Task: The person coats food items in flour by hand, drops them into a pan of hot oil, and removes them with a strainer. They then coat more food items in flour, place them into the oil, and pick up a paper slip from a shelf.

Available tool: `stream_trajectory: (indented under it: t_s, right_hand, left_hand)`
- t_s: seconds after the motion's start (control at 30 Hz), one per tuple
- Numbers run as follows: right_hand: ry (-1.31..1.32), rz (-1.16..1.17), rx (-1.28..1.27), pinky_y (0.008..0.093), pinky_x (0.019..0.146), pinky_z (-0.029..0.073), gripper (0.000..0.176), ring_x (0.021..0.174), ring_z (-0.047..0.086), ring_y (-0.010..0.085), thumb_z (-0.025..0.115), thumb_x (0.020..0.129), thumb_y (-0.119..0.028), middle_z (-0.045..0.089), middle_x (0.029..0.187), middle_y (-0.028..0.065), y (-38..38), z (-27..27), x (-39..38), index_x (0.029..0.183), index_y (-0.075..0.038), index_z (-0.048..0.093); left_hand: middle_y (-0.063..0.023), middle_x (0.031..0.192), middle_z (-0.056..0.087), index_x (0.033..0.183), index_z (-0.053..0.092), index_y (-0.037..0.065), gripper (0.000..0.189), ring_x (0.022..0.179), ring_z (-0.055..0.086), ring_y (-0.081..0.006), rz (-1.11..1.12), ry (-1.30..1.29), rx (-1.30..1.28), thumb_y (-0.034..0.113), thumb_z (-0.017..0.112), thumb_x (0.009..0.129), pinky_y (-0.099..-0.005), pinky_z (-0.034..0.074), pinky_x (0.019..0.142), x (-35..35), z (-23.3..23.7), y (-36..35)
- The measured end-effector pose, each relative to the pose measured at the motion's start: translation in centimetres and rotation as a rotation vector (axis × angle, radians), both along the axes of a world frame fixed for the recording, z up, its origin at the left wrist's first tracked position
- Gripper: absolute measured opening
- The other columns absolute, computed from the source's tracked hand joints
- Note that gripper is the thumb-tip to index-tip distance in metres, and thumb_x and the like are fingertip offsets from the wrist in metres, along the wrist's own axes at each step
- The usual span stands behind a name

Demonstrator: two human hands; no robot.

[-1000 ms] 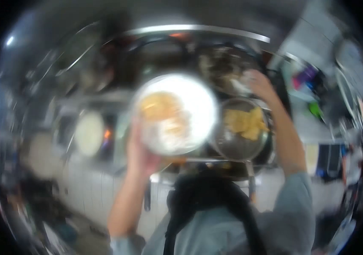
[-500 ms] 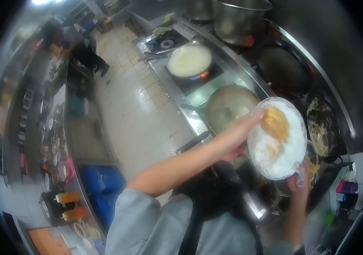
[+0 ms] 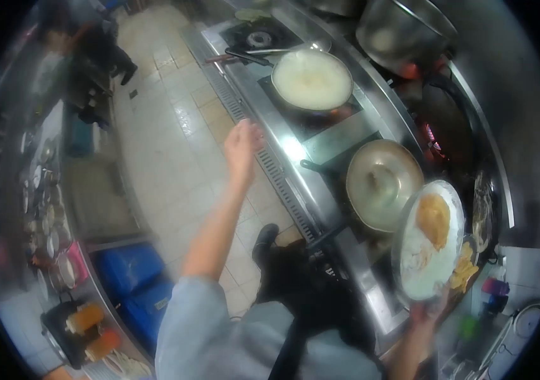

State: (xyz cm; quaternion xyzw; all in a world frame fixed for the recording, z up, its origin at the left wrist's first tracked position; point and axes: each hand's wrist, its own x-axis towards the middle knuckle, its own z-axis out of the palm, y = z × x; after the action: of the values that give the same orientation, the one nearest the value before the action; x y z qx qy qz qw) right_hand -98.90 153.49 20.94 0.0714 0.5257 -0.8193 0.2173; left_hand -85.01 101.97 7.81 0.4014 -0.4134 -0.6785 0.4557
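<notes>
Closest to me, my right hand (image 3: 423, 311) grips the lower edge of a white plate (image 3: 396, 259), fingers curled under its rim. The plate is tilted, held above the front of the stove counter (image 3: 346, 253). It carries white rice (image 3: 419, 269) with a yellow omelette (image 3: 433, 220) on the upper part. Just beside the plate lie yellow food pieces (image 3: 463, 269).

Beyond it sits a pale round pan (image 3: 384, 183) on the range. My left hand (image 3: 243, 142) hangs over the tiled floor (image 3: 175, 145), fingers loosely open, holding nothing. Farther off a pan of white liquid (image 3: 312, 79) stands over a burner, and past that a large steel pot (image 3: 406, 28).
</notes>
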Motion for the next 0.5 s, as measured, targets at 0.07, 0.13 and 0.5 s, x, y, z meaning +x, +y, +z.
stream_trajectory:
  t_s: [0.07,0.13,0.5]
  right_hand:
    - [0.053,0.029,-0.029,0.0468,0.108,0.042,0.053,0.123,0.054,0.0281,0.062,0.082,-0.018,0.057,0.132,0.0116,-1.3,-0.8,1.6,0.132,-0.006,0.053]
    - [0.024,-0.044,-0.016,0.0456,0.109,0.042,0.052,0.124,0.054,0.0265,0.061,0.082,-0.016,0.057,0.133,0.0123,-3.9,-0.7,3.3,0.133,-0.004,0.053]
    - [0.083,-0.096,-0.139,0.0414,0.104,0.048,0.049,0.12,0.06,0.0254,0.058,0.09,-0.019,0.059,0.135,0.0143,-4.4,-3.1,6.7,0.135,0.002,0.05]
  left_hand:
    - [-0.0163,0.104,0.067,0.126,0.057,-0.003,0.046,0.092,0.067,-0.0237,0.036,-0.007,0.112,0.035,0.055,0.102,-0.0342,0.057,0.078,0.9,-6.8,-3.5]
    - [-0.0162,0.104,0.065,0.13,0.055,-0.003,0.046,0.095,0.066,-0.0232,-0.024,-0.118,0.191,0.034,0.054,0.102,-0.0345,0.056,0.082,0.9,-12.5,-6.1]
    - [-0.0165,0.114,0.065,0.141,0.046,-0.003,0.056,0.089,0.066,-0.0233,-0.107,-0.299,0.239,0.027,0.061,0.096,-0.0354,0.053,0.073,-5.5,-24.4,-10.6]
